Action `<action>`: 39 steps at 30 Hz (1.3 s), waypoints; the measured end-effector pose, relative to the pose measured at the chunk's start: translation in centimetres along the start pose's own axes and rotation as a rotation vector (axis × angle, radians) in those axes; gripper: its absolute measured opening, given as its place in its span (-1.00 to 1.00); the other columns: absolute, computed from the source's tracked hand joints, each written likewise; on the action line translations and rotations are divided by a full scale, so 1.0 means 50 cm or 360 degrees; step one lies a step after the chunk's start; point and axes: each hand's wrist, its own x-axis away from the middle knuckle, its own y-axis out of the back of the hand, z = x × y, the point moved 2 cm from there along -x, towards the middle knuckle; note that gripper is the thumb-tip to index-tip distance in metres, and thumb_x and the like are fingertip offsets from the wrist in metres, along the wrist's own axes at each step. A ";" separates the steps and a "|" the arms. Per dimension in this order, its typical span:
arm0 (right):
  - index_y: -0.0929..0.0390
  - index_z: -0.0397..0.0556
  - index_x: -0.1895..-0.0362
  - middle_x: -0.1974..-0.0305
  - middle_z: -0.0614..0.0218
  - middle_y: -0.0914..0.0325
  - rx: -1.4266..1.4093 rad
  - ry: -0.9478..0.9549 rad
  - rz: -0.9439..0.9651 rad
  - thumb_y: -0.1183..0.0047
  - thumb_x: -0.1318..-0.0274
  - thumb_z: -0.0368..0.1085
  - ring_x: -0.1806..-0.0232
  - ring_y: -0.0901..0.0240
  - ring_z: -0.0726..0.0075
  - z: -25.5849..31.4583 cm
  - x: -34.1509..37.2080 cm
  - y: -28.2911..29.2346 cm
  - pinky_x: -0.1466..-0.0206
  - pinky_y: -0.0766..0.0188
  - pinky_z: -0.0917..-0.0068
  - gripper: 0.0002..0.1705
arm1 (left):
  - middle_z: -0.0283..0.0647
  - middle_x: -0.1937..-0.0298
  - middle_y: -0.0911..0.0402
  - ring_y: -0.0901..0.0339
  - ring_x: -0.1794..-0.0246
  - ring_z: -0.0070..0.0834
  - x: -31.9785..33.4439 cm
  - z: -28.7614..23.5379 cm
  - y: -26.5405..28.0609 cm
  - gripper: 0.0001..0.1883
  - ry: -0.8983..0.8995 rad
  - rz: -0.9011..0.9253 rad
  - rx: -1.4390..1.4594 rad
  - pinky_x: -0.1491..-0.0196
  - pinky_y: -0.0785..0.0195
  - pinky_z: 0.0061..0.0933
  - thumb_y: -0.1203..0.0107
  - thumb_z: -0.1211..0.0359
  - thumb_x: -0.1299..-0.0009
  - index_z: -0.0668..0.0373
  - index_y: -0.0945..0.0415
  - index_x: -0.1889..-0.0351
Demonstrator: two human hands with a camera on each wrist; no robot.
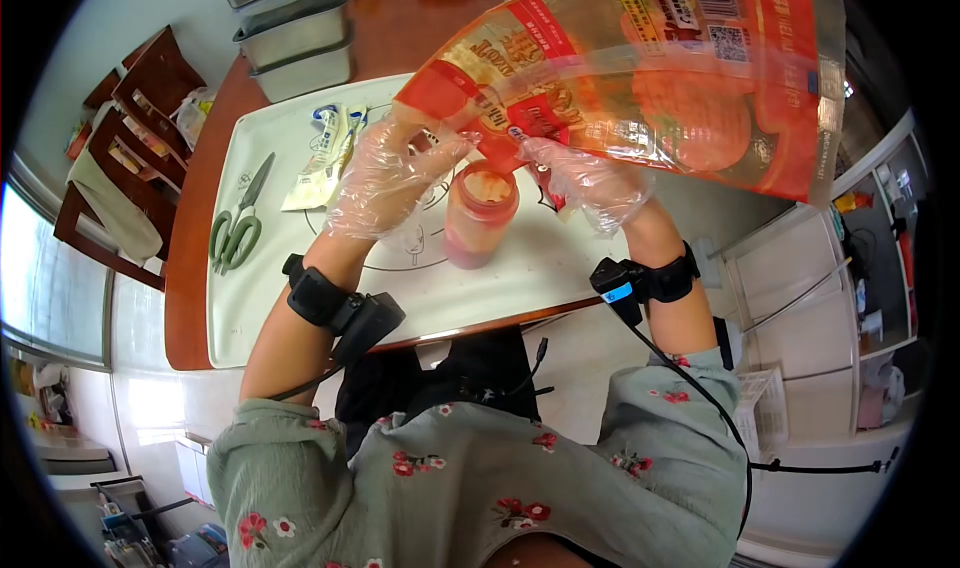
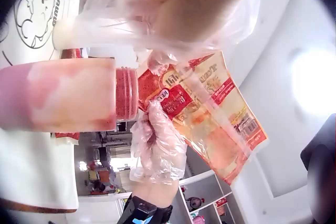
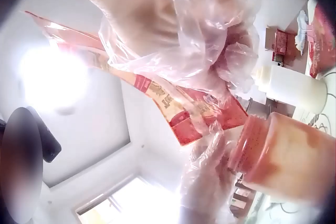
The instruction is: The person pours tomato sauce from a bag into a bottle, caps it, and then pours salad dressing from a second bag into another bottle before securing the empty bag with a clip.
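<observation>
A large red and clear printed plastic bag is held up tilted, its lower corner right at the mouth of a jar. The jar stands upright, its walls smeared pink and orange inside. My left hand, in a clear plastic glove, pinches the bag's edge at the left of the corner. On the other side, my gloved right hand pinches the bag close to that corner. The left wrist view shows the bag beyond the jar's threaded neck, with the right hand below it.
The jar stands on a white tray with line drawings. Green-handled scissors and a pale sachet lie at its left. Stacked metal containers stand on the table behind. A white bottle shows in the right wrist view.
</observation>
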 end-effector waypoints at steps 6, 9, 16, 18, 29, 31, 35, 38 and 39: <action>-0.51 -0.18 -0.11 0.09 0.21 -0.61 0.0079 0.0682 0.0177 0.02 -0.30 -0.26 0.16 -0.55 0.43 0.000 0.011 0.017 0.12 -0.47 0.54 -0.63 | -0.28 0.27 -0.59 -0.51 0.26 -0.58 0.012 -0.001 0.025 -0.73 -0.0048 -0.0130 0.0092 0.15 -0.40 -0.56 -0.23 0.32 -0.35 0.27 -0.56 0.09; -0.52 -0.15 -0.09 0.12 0.28 -0.63 -0.0001 0.0989 0.0281 0.03 -0.30 -0.22 0.13 -0.56 0.40 -0.009 0.005 0.011 0.13 -0.50 0.49 -0.63 | -0.24 0.21 -0.58 -0.52 0.20 -0.55 0.027 0.000 0.057 -0.71 0.0006 -0.0192 0.0184 0.08 -0.40 -0.54 -0.19 0.35 -0.37 0.29 -0.51 0.00; -0.53 -0.12 -0.06 0.16 0.29 -0.63 -0.0072 0.1027 0.0401 -0.12 -0.18 -0.25 0.20 -0.55 0.39 0.090 0.046 0.016 0.21 -0.48 0.49 -0.62 | -0.17 0.00 -0.55 -0.48 -0.02 -0.47 0.142 -0.055 0.135 -0.56 0.0008 -0.0624 0.0262 -0.09 -0.34 -0.47 -0.11 0.22 -0.45 0.24 -0.39 -0.21; -0.53 -0.12 -0.05 0.18 0.30 -0.63 -0.0071 0.1076 0.0473 -0.16 -0.14 -0.25 0.22 -0.54 0.39 0.136 0.057 0.006 0.23 -0.47 0.49 -0.61 | -0.16 -0.12 -0.51 -0.42 -0.16 -0.43 0.186 -0.076 0.174 -0.49 0.0061 -0.0748 0.0086 -0.21 -0.24 -0.40 0.03 0.07 -0.51 0.20 -0.37 -0.27; -0.54 -0.07 0.01 0.28 0.38 -0.63 0.0957 0.0294 0.1833 -0.38 0.07 -0.33 0.44 -0.48 0.50 0.345 0.170 -0.456 0.45 -0.39 0.56 -0.52 | -0.27 -0.14 -0.55 -0.49 -0.04 -0.51 0.627 -0.179 0.262 -0.52 0.0475 -0.0849 0.0672 -0.09 -0.39 -0.42 -0.03 0.16 -0.50 0.26 -0.37 -0.26; -0.58 -0.10 0.12 0.53 0.48 -0.47 0.0973 0.0355 0.1992 -0.32 -0.02 -0.31 0.66 -0.22 0.67 0.326 0.207 -0.557 0.64 -0.12 0.66 -0.68 | -0.25 -0.07 -0.59 -0.52 -0.02 -0.51 0.708 -0.116 0.258 -0.57 0.0238 -0.1098 0.0832 -0.11 -0.40 -0.43 -0.12 0.23 -0.45 0.29 -0.43 -0.18; -0.59 -0.11 0.22 0.56 0.48 -0.45 0.1095 0.0469 0.2102 -0.19 -0.16 -0.23 0.66 -0.24 0.66 0.287 0.234 -0.753 0.63 -0.17 0.66 -0.78 | -0.21 -0.05 -0.57 -0.55 -0.01 -0.45 0.952 0.020 0.260 -0.59 0.0508 -0.2192 0.0512 -0.05 -0.48 -0.42 -0.13 0.26 -0.44 0.22 -0.40 -0.17; -0.59 -0.08 0.31 0.55 0.50 -0.49 0.1086 0.0397 0.2148 -0.08 -0.26 -0.24 0.60 -0.30 0.72 0.227 0.245 -0.892 0.59 -0.25 0.71 -0.82 | -0.18 -0.02 -0.50 -0.50 0.00 -0.44 1.179 0.141 0.221 -0.65 -0.0163 -0.3262 0.0855 -0.09 -0.47 -0.37 0.13 0.36 -0.55 0.22 -0.23 -0.26; -0.59 -0.08 0.30 0.54 0.50 -0.50 0.1106 0.0443 0.2183 -0.06 -0.27 -0.25 0.59 -0.31 0.73 0.210 0.252 -0.930 0.60 -0.25 0.72 -0.83 | -0.18 -0.10 -0.44 -0.47 -0.02 -0.44 1.289 0.192 0.197 -0.60 -0.0215 -0.3503 0.0631 -0.11 -0.44 -0.34 0.16 0.34 -0.56 0.24 -0.16 -0.31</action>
